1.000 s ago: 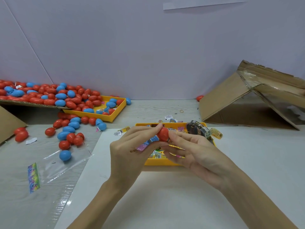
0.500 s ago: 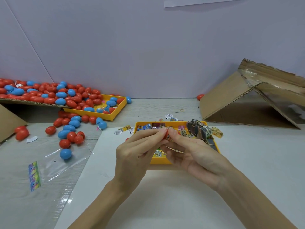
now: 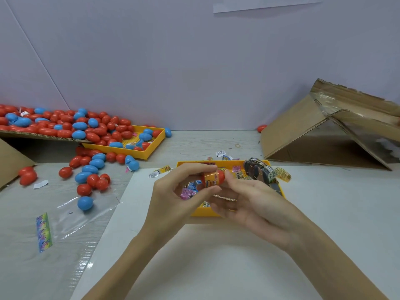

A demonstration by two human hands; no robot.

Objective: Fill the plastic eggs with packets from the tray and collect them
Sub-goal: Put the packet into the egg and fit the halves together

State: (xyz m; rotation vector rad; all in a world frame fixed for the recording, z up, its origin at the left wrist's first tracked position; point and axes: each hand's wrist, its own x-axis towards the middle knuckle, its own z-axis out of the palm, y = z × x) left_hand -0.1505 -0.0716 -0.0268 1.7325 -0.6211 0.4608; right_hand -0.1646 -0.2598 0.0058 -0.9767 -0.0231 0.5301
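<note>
Fingers of left hand and right hand pinch a red plastic egg with an orange packet protruding, above the yellow rectangular plastic tray. Surface at 6 o'clock; egg pile at 10. Tuck the packet fully before closing.

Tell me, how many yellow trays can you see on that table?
2: one yellow tray at the back left, partly under spilled plastic eggs; another yellow tray in the middle, holding packets, partly hidden behind the hands.

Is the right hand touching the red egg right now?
Touching. Head view shows the right hand fingertip pressed against the red egg end, no gap.
</note>
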